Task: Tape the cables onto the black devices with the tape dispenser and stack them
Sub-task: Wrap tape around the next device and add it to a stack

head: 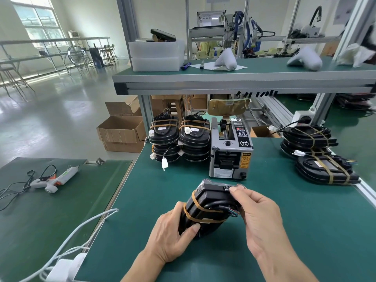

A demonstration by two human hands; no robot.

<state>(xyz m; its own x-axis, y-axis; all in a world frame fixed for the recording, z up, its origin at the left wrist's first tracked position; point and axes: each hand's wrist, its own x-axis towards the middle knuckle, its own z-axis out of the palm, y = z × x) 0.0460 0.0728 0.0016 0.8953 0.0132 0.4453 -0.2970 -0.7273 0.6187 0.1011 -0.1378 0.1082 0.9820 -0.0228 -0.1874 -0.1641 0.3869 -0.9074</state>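
Observation:
I hold a black device (209,202) tilted above the green bench, with a coiled cable (218,206) bound to it by two brown tape strips. My left hand (173,235) grips its lower left side. My right hand (258,212) pinches its upper right edge next to the cable's coloured wires. The grey tape dispenser (231,151) stands just behind. Two stacks of taped devices (180,139) sit to the dispenser's left. Further taped devices (317,151) lie at the right.
A glue gun (55,179) with its cord lies on the left table. White cables and an adapter (67,265) hang at the bench's front left corner. An upper shelf (244,76) overhangs the back. Cardboard boxes (122,131) sit on the floor.

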